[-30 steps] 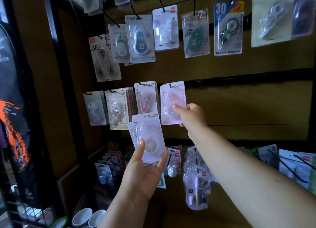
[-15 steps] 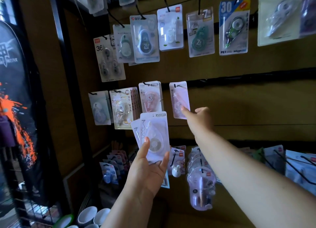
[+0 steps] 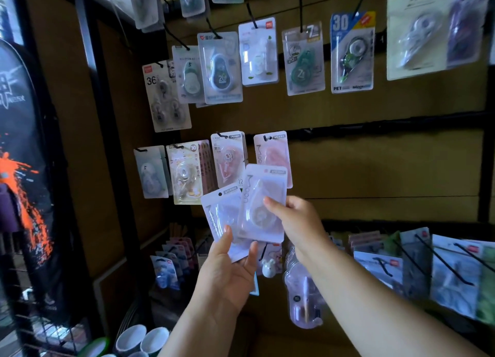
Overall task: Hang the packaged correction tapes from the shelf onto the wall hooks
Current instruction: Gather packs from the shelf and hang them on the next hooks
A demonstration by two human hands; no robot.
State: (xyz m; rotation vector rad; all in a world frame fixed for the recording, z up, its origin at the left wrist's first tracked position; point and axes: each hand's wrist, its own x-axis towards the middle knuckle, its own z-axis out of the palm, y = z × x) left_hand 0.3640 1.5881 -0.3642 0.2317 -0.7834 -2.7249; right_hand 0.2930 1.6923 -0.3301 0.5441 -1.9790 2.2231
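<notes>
Now left hand (image 3: 227,273) holds one pack (image 3: 222,217); right hand (image 3: 297,222) pinches second pack (image 3: 263,204).

A brown wall panel (image 3: 375,169) crossed by black hook rails (image 3: 388,125) carries packaged correction tapes (image 3: 222,67) in two rows across the upper frame; more packs (image 3: 452,273) hang along the lower right.

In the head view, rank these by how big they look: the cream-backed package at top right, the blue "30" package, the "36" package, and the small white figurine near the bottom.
1. Cream-backed package, though it hangs nearer the camera.
2-3. "36" package and blue "30" package: too alike to rank.
4. White figurine.
</notes>
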